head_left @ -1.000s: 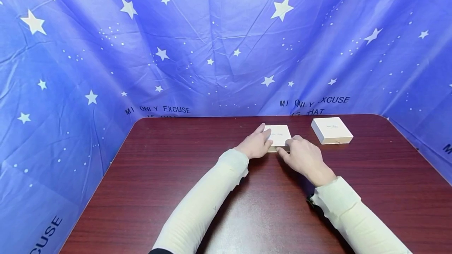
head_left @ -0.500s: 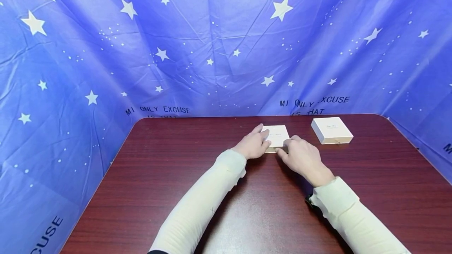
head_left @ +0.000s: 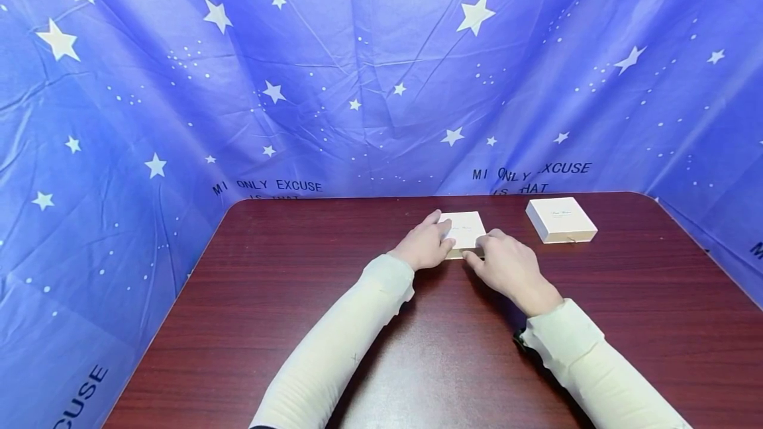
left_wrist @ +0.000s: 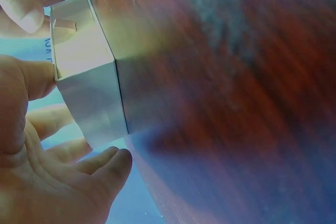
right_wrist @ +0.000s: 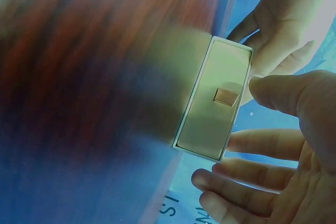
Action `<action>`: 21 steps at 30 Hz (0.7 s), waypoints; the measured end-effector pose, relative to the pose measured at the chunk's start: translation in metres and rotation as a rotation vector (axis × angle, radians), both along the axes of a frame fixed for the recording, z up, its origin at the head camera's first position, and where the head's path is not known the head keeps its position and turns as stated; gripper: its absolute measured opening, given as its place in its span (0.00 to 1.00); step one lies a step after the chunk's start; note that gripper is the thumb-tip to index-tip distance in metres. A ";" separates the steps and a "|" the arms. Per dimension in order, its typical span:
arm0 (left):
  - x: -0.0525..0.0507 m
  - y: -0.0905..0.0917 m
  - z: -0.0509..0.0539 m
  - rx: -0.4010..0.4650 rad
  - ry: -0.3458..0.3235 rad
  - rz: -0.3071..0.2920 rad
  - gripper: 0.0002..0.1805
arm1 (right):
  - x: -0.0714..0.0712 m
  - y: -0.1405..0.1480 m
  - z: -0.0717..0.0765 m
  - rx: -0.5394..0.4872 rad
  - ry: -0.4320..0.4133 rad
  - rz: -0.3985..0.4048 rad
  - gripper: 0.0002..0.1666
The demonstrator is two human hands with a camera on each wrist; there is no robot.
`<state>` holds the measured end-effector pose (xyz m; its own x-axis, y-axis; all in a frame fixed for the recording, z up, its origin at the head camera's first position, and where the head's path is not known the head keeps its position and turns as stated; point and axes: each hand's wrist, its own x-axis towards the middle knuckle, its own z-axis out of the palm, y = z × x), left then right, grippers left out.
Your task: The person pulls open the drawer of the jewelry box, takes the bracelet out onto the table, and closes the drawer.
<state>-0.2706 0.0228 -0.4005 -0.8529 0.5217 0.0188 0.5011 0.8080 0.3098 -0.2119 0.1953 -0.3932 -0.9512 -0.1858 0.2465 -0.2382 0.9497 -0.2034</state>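
Observation:
A small white drawer box [head_left: 465, 229] with faint lettering on its lid lies on the table between both hands. Its pale front panel carries a short tan pull tab [right_wrist: 226, 97] in the right wrist view. My left hand [head_left: 420, 245] holds the box's left side, thumb by the near left corner and fingers along the side and top. On the other side, my right hand [head_left: 511, 266] holds the right near corner, its thumb at the front. In the left wrist view the left hand's outer fingers [left_wrist: 113, 169] are spread loosely beside the box.
A second white box [head_left: 561, 220] of the same kind sits at the back right of the dark red wooden table [head_left: 286, 296]. Behind the table hangs a blue curtain [head_left: 357, 71] with white stars.
Both hands and the box between them have slid slightly to the left along the table. The second box has stayed in place.

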 end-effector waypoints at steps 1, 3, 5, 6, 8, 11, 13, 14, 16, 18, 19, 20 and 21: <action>0.000 0.000 0.000 0.000 0.001 0.004 0.28 | 0.000 0.000 0.000 -0.001 -0.001 0.002 0.16; 0.001 -0.001 0.000 -0.002 0.007 0.010 0.28 | 0.000 -0.001 0.000 -0.002 -0.004 0.002 0.16; 0.002 -0.001 0.001 -0.008 0.013 0.016 0.28 | 0.000 -0.002 0.000 -0.003 -0.007 0.005 0.16; 0.002 -0.001 0.001 -0.008 0.015 0.019 0.28 | -0.001 -0.002 0.001 -0.004 -0.008 0.006 0.16; 0.002 -0.002 0.001 -0.008 0.018 0.029 0.28 | -0.001 -0.002 0.000 -0.005 -0.008 0.005 0.16; 0.003 -0.003 0.001 -0.007 0.010 0.043 0.28 | -0.001 -0.003 0.000 -0.012 -0.007 0.006 0.14; 0.004 -0.004 0.001 -0.003 0.004 0.052 0.28 | -0.001 -0.004 -0.001 -0.016 -0.007 0.007 0.14; 0.004 -0.005 0.001 0.002 0.002 0.057 0.28 | -0.001 -0.004 -0.001 -0.017 -0.007 0.008 0.14; 0.005 -0.007 0.001 0.018 0.000 0.065 0.28 | -0.001 -0.005 -0.001 -0.017 -0.006 0.012 0.14; 0.005 -0.008 0.001 0.033 -0.002 0.078 0.28 | -0.001 -0.006 -0.002 -0.015 -0.003 0.015 0.15; 0.005 -0.009 0.002 0.039 -0.003 0.085 0.27 | -0.001 -0.007 -0.002 -0.014 -0.003 0.015 0.15; 0.006 -0.009 0.002 0.043 -0.004 0.091 0.27 | -0.001 -0.008 -0.002 -0.014 -0.003 0.016 0.16; 0.006 -0.010 0.003 0.045 -0.008 0.098 0.28 | -0.002 -0.008 -0.002 -0.013 -0.005 0.016 0.16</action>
